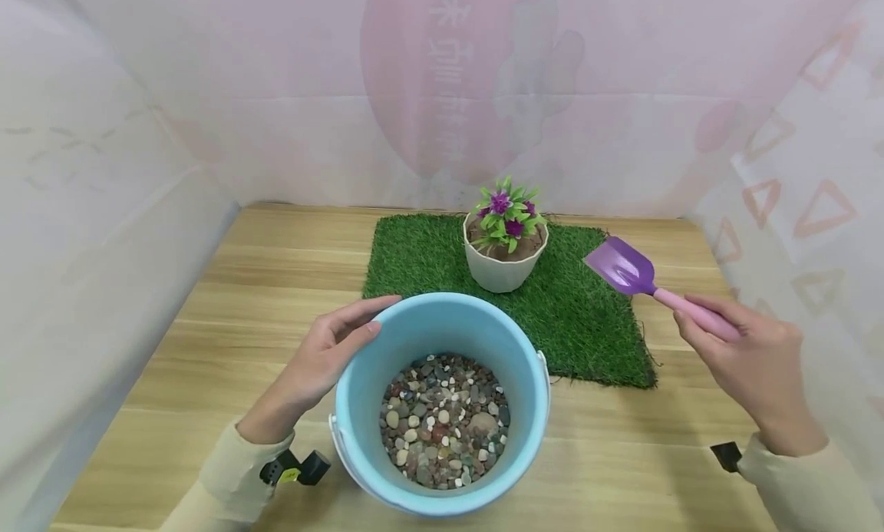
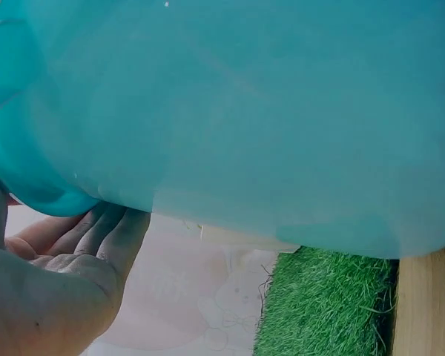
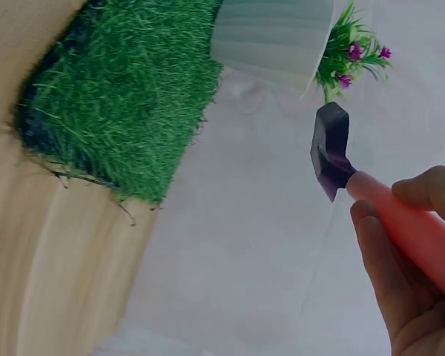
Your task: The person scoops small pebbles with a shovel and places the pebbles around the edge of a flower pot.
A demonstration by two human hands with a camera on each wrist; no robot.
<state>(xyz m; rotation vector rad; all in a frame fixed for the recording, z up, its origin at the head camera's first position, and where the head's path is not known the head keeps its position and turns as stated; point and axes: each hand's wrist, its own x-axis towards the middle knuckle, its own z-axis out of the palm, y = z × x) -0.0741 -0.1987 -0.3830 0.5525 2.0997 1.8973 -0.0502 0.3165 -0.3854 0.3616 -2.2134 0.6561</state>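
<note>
A light blue bucket (image 1: pixel 442 305) stands near the front of the table, with mixed pebbles (image 1: pixel 445 424) lying in its bottom. My left hand (image 1: pixel 328 355) holds the bucket by its left rim, the thumb on the rim and the fingers against the outer side. In the left wrist view, the bucket's wall (image 2: pixel 245 126) fills most of the picture. To the right, my right hand (image 1: pixel 753 348) grips a small garden shovel by its pink handle (image 1: pixel 697 315). The shovel's purple blade (image 1: pixel 624 265) is raised above the right part of the grass mat and points left; no stones show on it.
A green artificial grass mat (image 1: pixel 587 332) lies behind the bucket. On it stands a white pot (image 1: pixel 503 275) with a purple-flowered plant (image 1: pixel 511 213). Printed cloth (image 1: pixel 621 133) hangs behind the wooden table (image 1: pixel 262 286) and along both sides.
</note>
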